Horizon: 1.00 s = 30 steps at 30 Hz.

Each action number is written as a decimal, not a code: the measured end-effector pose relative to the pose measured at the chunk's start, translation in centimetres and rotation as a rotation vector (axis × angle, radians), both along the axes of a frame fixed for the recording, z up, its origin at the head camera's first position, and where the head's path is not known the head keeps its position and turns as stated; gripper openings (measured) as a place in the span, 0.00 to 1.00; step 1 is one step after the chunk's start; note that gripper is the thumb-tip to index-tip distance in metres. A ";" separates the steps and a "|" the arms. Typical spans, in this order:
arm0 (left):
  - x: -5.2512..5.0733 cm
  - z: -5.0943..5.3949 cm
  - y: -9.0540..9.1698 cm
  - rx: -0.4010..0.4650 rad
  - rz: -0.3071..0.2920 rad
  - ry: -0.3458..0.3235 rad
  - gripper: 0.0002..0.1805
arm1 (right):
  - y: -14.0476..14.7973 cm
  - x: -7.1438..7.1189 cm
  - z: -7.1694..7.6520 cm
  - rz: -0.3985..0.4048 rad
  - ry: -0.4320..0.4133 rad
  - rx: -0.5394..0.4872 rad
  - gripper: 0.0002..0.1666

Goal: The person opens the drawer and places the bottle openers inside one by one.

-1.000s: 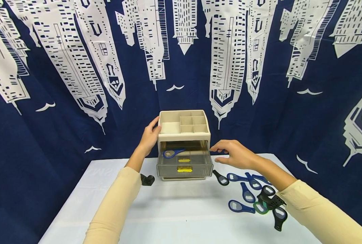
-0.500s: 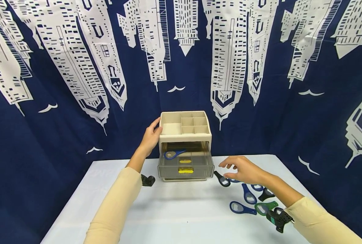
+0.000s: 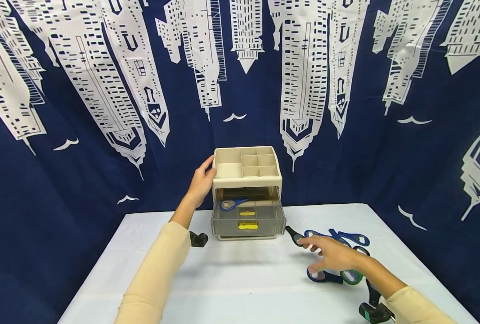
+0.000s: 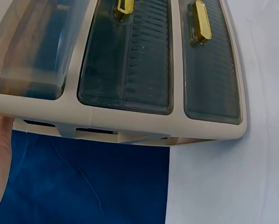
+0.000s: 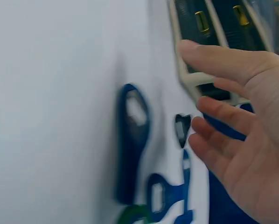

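Note:
My left hand (image 3: 200,185) rests against the left side of a cream desktop organizer (image 3: 246,181), its thumb near the top rim. Only part of this hand shows in the left wrist view. The organizer's smoky clear drawer (image 3: 227,226) is pulled out, and a blue ring-headed tool (image 3: 232,204), resembling a bottle opener, lies inside. Over the right part of the table my right hand (image 3: 332,253) hovers with parted fingers, holding nothing. Below its thumb lies a blue bottle opener (image 5: 130,149); a black one (image 3: 291,233) lies near its fingertips, partly hidden.
More blue openers (image 3: 354,238), a green one (image 3: 351,276) and black ones (image 3: 373,292) lie spread on the white table (image 3: 223,279). The right hand covers some. A blue curtain (image 3: 256,126) with white buildings hangs behind. Black wrist cameras (image 3: 375,311) are on the wrists.
My right hand has moved down and rightward, away from the drawer's side to above the openers. The left hand stays at the organizer, and the drawer remains pulled out.

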<state>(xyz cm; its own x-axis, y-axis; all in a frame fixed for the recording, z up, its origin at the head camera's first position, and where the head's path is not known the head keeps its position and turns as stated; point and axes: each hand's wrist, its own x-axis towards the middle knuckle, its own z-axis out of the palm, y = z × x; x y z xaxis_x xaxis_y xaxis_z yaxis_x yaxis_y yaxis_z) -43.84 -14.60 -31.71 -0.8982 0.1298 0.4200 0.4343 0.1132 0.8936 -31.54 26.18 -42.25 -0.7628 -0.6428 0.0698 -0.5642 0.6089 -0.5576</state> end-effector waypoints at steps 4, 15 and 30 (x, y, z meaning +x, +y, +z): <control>0.0 -0.1 0.2 -0.001 0.002 -0.002 0.30 | 0.8 0.6 -2.1 -0.003 -0.061 0.081 0.40; 0.2 -0.2 0.0 -0.001 0.022 -0.012 0.30 | 1.5 -0.1 -3.8 0.014 -0.056 0.060 0.23; 0.3 -0.1 0.1 0.021 0.015 -0.017 0.30 | 1.2 -1.0 -0.9 0.009 0.082 0.058 0.25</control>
<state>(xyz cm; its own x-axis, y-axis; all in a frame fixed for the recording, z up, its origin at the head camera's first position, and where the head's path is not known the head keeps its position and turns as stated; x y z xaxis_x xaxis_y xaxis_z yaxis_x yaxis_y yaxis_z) -43.52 -14.53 -31.81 -0.9068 0.1078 0.4076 0.4178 0.1009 0.9029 -32.53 27.34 -43.16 -0.7504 -0.6543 0.0942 -0.6118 0.6335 -0.4737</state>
